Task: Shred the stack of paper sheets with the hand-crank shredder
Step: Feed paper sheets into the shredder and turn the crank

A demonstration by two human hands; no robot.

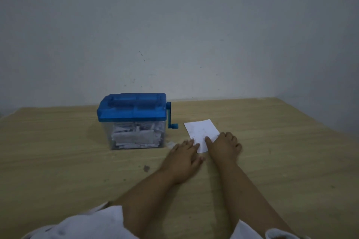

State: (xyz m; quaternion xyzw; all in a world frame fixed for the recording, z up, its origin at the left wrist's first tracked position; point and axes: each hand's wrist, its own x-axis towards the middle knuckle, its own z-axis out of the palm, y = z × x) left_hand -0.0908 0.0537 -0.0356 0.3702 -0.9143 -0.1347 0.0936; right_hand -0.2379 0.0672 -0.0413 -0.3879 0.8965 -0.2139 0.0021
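Observation:
A hand-crank shredder with a blue lid stands on the wooden table; its clear bin is packed with white paper strips. The blue crank hangs down on its right side. Just right of the crank lies a white paper sheet, flat on the table. My left hand lies flat, fingertips touching the sheet's near-left edge. My right hand rests on the sheet's near-right corner, fingers bent down onto the paper. Whether one sheet or a stack lies there cannot be told.
The wooden table runs up to a grey wall at the back and a corner at the right. A small dark scrap lies on the table near my left wrist. White sleeves show at the bottom edge.

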